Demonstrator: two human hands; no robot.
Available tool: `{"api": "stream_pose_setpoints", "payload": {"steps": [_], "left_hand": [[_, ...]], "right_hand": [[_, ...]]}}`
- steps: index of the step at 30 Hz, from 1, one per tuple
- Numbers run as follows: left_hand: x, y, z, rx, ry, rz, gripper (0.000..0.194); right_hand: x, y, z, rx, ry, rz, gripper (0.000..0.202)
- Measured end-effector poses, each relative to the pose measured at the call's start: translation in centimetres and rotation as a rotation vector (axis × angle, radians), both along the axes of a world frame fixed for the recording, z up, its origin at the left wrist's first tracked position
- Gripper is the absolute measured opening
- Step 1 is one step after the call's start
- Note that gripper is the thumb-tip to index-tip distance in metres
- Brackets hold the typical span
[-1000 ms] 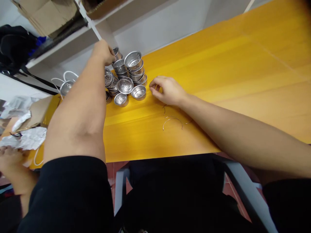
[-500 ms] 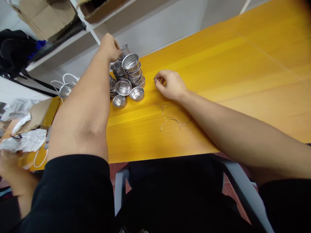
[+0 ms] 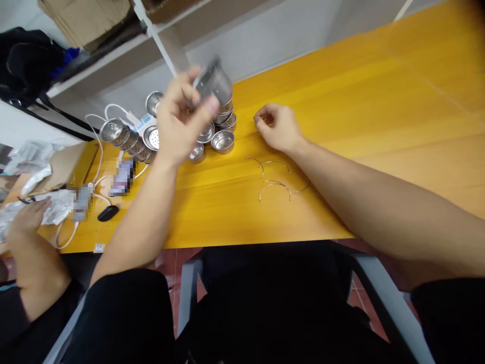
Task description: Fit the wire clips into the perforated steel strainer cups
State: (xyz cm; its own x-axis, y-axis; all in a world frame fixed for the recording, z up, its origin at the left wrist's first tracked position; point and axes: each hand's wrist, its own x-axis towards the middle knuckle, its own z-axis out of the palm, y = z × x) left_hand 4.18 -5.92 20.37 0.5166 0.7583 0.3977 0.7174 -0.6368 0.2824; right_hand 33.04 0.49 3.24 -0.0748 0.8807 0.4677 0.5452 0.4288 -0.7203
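My left hand [image 3: 185, 114] is closed around a perforated metal strainer cup [image 3: 214, 86], raised above the stacks and blurred by motion. Behind and below it stand stacked metal strainer cups [image 3: 223, 141], partly hidden by that hand. More cups [image 3: 131, 141] lean in a row to the left of my forearm. My right hand [image 3: 278, 126] rests on the table with thumb and fingers pinched together; whatever may be between them is too small to make out. Several thin curved wire handles [image 3: 275, 184] lie on the wood in front of my right hand and beside its forearm.
The yellow wooden table [image 3: 359, 101] runs along a wall with a shelf [image 3: 102, 60] at the back left. On the left lie a black mouse [image 3: 108, 213], white cables, a blurred-out device [image 3: 123, 177] and plastic bags. Another person's hand [image 3: 30, 217] is over there.
My left hand has lifted a strainer cup off the back of the stacks and brought it nearer and to the right. My right hand keeps its pinched pose on the table.
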Motion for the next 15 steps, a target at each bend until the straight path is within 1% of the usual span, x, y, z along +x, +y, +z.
{"api": "stream_pose_setpoints", "payload": {"steps": [1, 2, 3, 4, 5, 6, 7, 8, 10, 11, 12, 15], "left_hand": [[-0.5, -2.3, -1.6, -0.009, -0.036, -0.004, 0.060], [-1.0, -3.9, -3.3, -0.035, -0.085, -0.014, 0.051], [-1.7, -5.0, -5.0, -0.078, -0.165, -0.049, 0.042], [-2.4, -5.5, -6.7, -0.151, -0.253, -0.116, 0.039], [-3.1, -5.5, -8.3, -0.217, -0.344, -0.203, 0.047], [-3.8, -5.3, -9.7, -0.274, -0.407, -0.311, 0.065], [-4.5, -4.9, -10.9, -0.337, -0.424, -0.381, 0.080], [-5.0, -4.5, -11.8, -0.363, -0.421, -0.404, 0.087], [-5.6, -3.8, -13.0, -0.408, -0.376, -0.418, 0.091], [-5.7, -3.5, -13.3, -0.423, -0.359, -0.413, 0.091], [-5.8, -3.4, -13.5, -0.441, -0.348, -0.408, 0.091], [-5.7, -3.4, -13.6, -0.480, -0.347, -0.380, 0.090]], "right_hand": [[-0.1, 0.0, 0.1, -0.011, 0.000, -0.019, 0.043], [-0.1, -0.1, 0.2, -0.020, -0.001, -0.037, 0.041], [-0.1, -0.2, 0.3, -0.026, -0.003, -0.051, 0.040], [-0.2, -0.3, 0.4, -0.030, -0.005, -0.062, 0.039], [-0.2, -0.5, 0.6, -0.034, -0.008, -0.071, 0.037], [-0.3, -0.7, 0.8, -0.039, -0.011, -0.079, 0.035], [-0.4, -0.9, 1.0, -0.047, -0.016, -0.088, 0.032], [-0.6, -1.0, 1.2, -0.059, -0.024, -0.097, 0.029], [-1.1, -1.2, 1.9, -0.108, -0.034, -0.118, 0.020], [-1.3, -1.2, 2.3, -0.154, -0.028, -0.118, 0.020], [-1.5, -1.1, 2.9, -0.213, -0.014, -0.112, 0.025], [-1.5, -0.2, 5.1, -0.362, 0.003, -0.050, 0.051]]}}
